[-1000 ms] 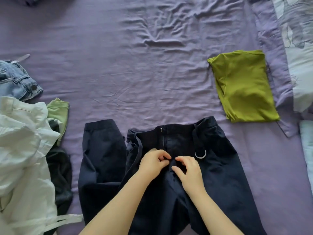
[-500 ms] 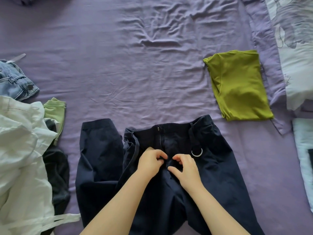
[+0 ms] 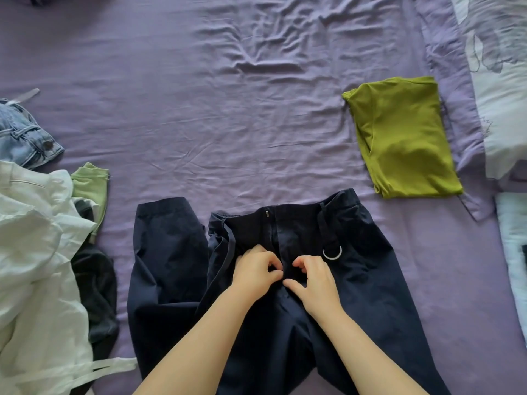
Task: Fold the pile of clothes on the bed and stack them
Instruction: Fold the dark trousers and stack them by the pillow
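Dark navy trousers (image 3: 370,275) lie front up on the purple bed sheet (image 3: 228,124), waistband away from me, one leg doubled up at the left. A silver ring hangs from a strap on their right side. My left hand (image 3: 255,269) and my right hand (image 3: 315,280) sit side by side on the fly below the waistband, each pinching the dark fabric with curled fingers. A folded olive-green top (image 3: 402,138) lies flat at the right. The unfolded pile at the left holds a white garment (image 3: 37,252), a black one, a light green one (image 3: 91,183) and blue jeans (image 3: 22,138).
Patterned white and grey bedding (image 3: 502,81) runs along the right edge, with a pale blue piece (image 3: 513,252) below it. White ties from the white garment trail across the sheet at the lower left.
Both hands stay on the trouser fly, with small finger shifts there. The view has drifted slightly, so everything sits a little lower and further left in frame.
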The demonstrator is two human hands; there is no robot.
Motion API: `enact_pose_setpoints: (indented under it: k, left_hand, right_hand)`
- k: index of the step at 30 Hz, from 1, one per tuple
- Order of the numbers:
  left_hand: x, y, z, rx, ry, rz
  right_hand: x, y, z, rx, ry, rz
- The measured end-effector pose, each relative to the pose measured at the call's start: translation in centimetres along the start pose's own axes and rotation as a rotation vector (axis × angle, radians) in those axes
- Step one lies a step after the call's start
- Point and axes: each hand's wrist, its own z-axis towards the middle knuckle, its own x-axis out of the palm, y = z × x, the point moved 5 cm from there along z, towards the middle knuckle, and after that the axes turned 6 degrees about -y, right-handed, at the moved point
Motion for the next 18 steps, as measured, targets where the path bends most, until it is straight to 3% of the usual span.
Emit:
enact_pose_setpoints:
  k: [9,18]
  left_hand:
    - [0.1,-1.1,0.3,0.115,0.029,0.274]
    - [-6.7,-3.2,5.2,0.040,-0.175,0.190]
  right_hand:
    - [0.5,0.2,0.6,-0.003,0.026,-0.191]
    - [0.5,0.8,0.9,0.045,0.064,-0.243]
